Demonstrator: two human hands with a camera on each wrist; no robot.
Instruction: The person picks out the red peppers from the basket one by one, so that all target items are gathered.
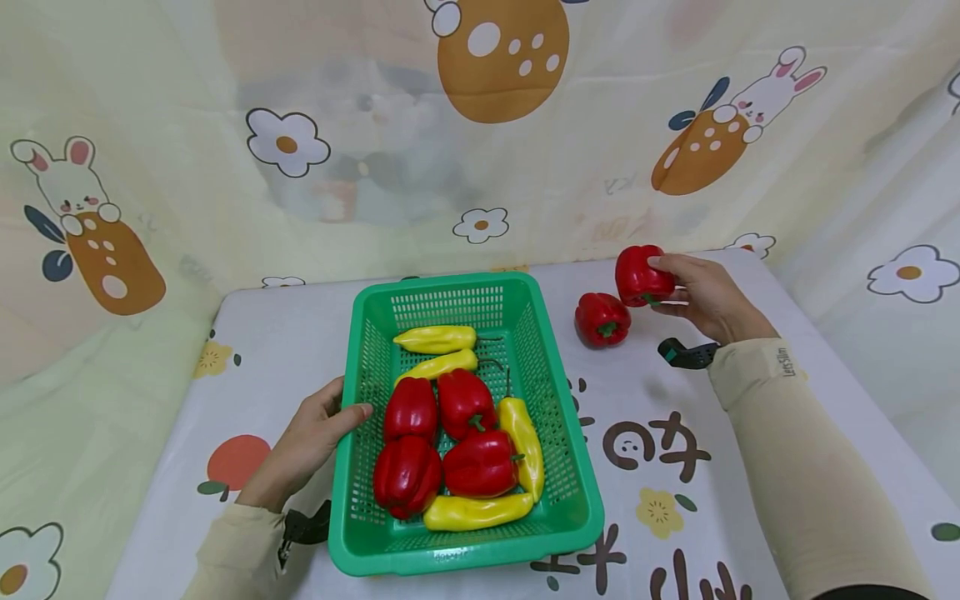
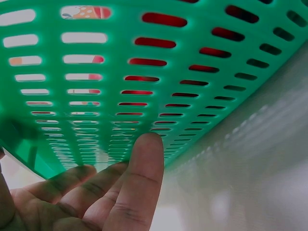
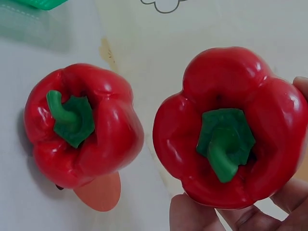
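A green plastic basket (image 1: pixel 572 467) holds several red bell peppers (image 1: pixel 480 464) and several long yellow peppers (image 1: pixel 480 512). My left hand (image 1: pixel 311 433) grips its left rim, the thumb over the edge and the fingers (image 2: pixel 144 178) against the slotted outer wall. To the right of the basket, my right hand (image 1: pixel 708 296) holds a red bell pepper (image 1: pixel 639 275) by its side, thumb on top and fingers below. In the right wrist view this held pepper (image 3: pixel 226 130) shows its green stem. Another red bell pepper (image 3: pixel 86 125) lies on the cloth beside it.
A white printed tablecloth (image 1: pixel 645 533) covers the table under the basket. Behind it hangs a cream curtain (image 1: pixel 375 225) with rabbit and flower prints. Dark wrist straps (image 1: pixel 686 354) sit on both wrists.
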